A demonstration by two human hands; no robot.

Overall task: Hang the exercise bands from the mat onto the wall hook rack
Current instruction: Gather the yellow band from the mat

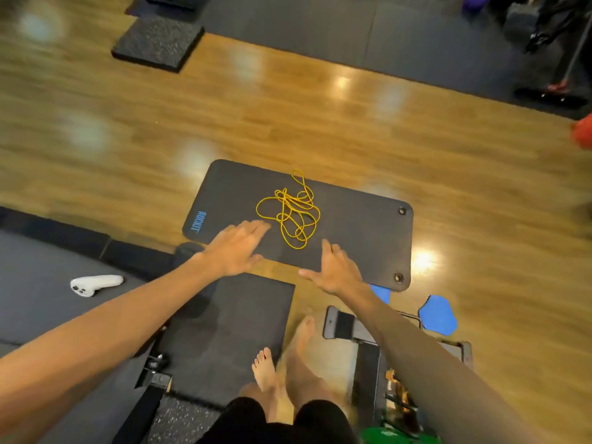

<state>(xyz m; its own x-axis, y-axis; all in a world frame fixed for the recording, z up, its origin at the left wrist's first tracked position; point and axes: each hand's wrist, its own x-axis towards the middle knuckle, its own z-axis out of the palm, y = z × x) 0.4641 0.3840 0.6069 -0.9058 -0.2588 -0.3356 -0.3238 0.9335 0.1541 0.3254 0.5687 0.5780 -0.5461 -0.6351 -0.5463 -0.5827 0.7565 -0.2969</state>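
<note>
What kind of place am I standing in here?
Most likely a gym or fitness studio: a dark exercise mat with tangled yellow exercise bands lies on the wood floor, with rubber floor tiles nearby.

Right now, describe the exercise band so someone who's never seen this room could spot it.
On the wooden floor lies a dark mat with blue lettering at one end. On its middle sits the exercise band, a thin yellow cord in a loose tangle of loops, the only yellow thing there.
</note>
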